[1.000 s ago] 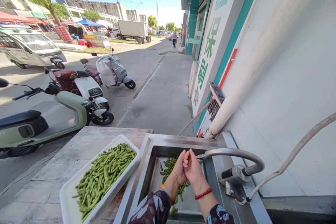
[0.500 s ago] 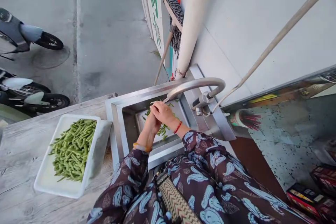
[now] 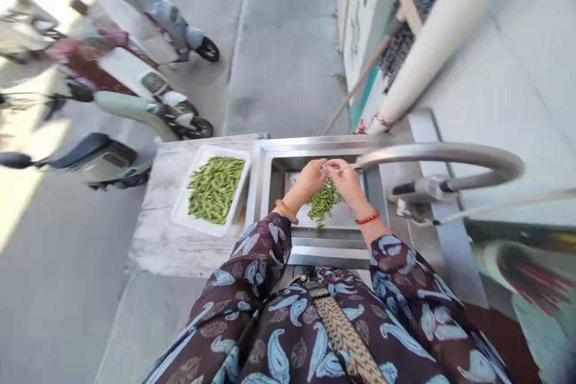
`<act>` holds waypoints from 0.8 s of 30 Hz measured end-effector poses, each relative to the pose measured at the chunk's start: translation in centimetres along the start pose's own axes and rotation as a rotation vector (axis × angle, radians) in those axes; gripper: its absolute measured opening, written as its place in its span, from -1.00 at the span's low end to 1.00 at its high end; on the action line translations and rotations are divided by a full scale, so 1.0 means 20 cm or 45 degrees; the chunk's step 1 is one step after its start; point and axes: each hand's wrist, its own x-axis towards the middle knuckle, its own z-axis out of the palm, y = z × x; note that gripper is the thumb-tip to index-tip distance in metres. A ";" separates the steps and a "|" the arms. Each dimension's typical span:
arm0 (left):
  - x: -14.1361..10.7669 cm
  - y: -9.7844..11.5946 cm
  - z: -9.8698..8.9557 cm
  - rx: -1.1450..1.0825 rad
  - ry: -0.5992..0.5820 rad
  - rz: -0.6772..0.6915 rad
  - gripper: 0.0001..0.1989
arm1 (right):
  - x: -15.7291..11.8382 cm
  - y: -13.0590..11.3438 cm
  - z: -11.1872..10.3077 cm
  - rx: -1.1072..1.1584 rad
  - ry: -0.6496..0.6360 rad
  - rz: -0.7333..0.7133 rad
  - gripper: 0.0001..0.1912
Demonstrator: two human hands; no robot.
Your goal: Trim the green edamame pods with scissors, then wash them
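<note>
Over the metal sink (image 3: 315, 252), my left hand (image 3: 312, 177) and my right hand (image 3: 346, 183) meet at the fingertips, just left of the faucet's spout. The fingers of both are closed in a pinch; whatever lies between them is too small and blurred to name. Below them, cut green pieces (image 3: 323, 201) lie in a pale tray (image 3: 344, 216) inside the sink. A white tray (image 3: 180, 210) heaped with green pods (image 3: 216, 189) sits on the wooden table left of the sink.
A curved metal faucet (image 3: 450, 156) arches over the sink's right side. The weathered wooden table (image 3: 157, 228) adjoins the sink on the left. A mop (image 3: 366, 81) leans by a white pipe (image 3: 445, 42). Parked scooters (image 3: 153, 18) stand beyond.
My hands were clasped one over the other; now they are apart at the palms, with fingertips meeting. The view has swung left, showing more scooters.
</note>
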 end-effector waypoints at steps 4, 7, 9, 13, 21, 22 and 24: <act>-0.04 0.04 -0.75 0.899 0.645 0.008 -0.11 | -0.04 0.17 -0.04 -0.188 0.082 0.095 -0.54; -0.17 -0.15 -1.18 1.357 0.766 -0.416 0.09 | -0.08 0.31 -0.06 -0.144 0.054 0.165 -0.47; -0.24 -0.33 -1.28 1.451 0.625 -0.450 0.02 | -0.09 0.35 -0.08 -0.094 0.047 0.259 -0.47; -0.32 -0.56 -1.22 1.540 0.633 -0.335 -0.08 | -0.05 0.29 -0.07 -0.002 0.091 0.383 -0.43; -0.24 -0.53 -1.13 1.436 0.746 -0.348 -0.14 | 0.00 0.12 0.09 0.455 0.094 0.537 -0.51; -0.22 -0.52 -1.10 1.396 0.784 -0.372 -0.15 | -0.01 0.11 0.12 0.493 0.092 0.554 -0.52; -0.18 -0.50 -1.02 1.327 0.861 -0.414 -0.18 | -0.03 0.11 0.15 0.548 0.081 0.584 -0.54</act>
